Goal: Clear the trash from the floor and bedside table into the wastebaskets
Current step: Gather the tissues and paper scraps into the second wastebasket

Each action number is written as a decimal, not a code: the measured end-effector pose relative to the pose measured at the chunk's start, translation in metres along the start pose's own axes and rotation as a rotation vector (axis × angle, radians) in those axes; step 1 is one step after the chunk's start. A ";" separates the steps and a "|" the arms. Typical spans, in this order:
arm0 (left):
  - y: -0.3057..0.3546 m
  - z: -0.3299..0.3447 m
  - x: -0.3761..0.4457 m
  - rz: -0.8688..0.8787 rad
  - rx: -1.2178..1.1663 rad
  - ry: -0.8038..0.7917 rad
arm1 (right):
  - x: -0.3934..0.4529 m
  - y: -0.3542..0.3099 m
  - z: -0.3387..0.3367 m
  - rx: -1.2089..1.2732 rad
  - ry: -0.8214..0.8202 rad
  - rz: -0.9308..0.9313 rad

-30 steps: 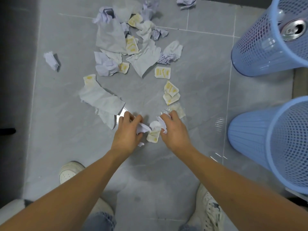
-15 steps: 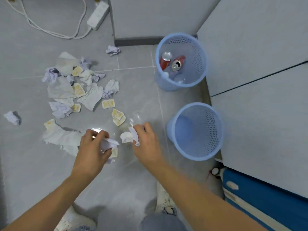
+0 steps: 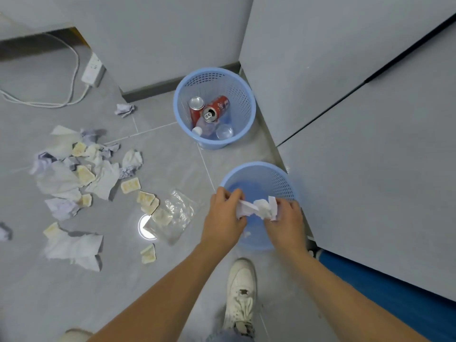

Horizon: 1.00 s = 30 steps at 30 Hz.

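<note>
Landmark: near wastebasket, pale blue mesh, directly ahead of my white shoe.

Item 1. Left hand, over the near wastebasket's left rim, fingers curled and pinching one end of the crumpled paper.

Item 2. Right hand, over the same wastebasket's right half, fingers closed on the other end of that paper. The wad hangs between both hands, above the opening, not yet let go.

Item 3. Near wastebasket interior: mostly bare blue bottom; one small pale scrap shows low down.

Item 4. Far wastebasket, beyond the near one, holding red cans and clear plastic bottles.

Item 5. Floor litter, left of the near wastebasket: tissues, yellow-printed wrappers, a clear plastic bag nearest to it.

Handling note, my judgement: this is the drop. I would keep the wad centred over the opening, open both hands together so neither end drags it toward the rim, and check no scrap clings to a finger. Paper appears meant for this basket, cans for the far one.
</note>
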<state>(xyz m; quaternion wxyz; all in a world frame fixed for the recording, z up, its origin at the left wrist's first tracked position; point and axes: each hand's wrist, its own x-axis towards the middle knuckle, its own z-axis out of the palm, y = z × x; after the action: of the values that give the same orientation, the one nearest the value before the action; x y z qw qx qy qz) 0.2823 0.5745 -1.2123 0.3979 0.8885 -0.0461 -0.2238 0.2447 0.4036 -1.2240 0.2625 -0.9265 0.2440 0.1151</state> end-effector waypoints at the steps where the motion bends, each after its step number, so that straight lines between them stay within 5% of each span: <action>1: -0.001 0.012 0.007 -0.012 -0.010 -0.014 | 0.006 0.006 0.002 0.003 -0.005 0.008; 10: -0.010 0.032 0.019 -0.022 -0.021 0.043 | 0.012 0.007 0.009 0.009 -0.081 -0.037; 15: -0.055 -0.017 -0.027 -0.029 -0.012 0.155 | -0.021 -0.062 0.031 0.069 0.016 -0.303; 22: -0.185 -0.079 -0.082 -0.228 0.078 0.226 | -0.065 -0.149 0.134 0.030 -0.263 -0.611; 30: -0.356 -0.103 -0.143 -0.455 0.248 0.214 | -0.039 -0.131 0.278 -0.302 -0.493 -0.378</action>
<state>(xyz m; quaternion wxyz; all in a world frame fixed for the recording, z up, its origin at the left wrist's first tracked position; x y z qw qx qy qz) 0.1649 0.9248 -1.3597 0.2282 0.9365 0.1698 -0.2051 0.2548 0.6676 -1.3868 0.1903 -0.9279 -0.0225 0.3198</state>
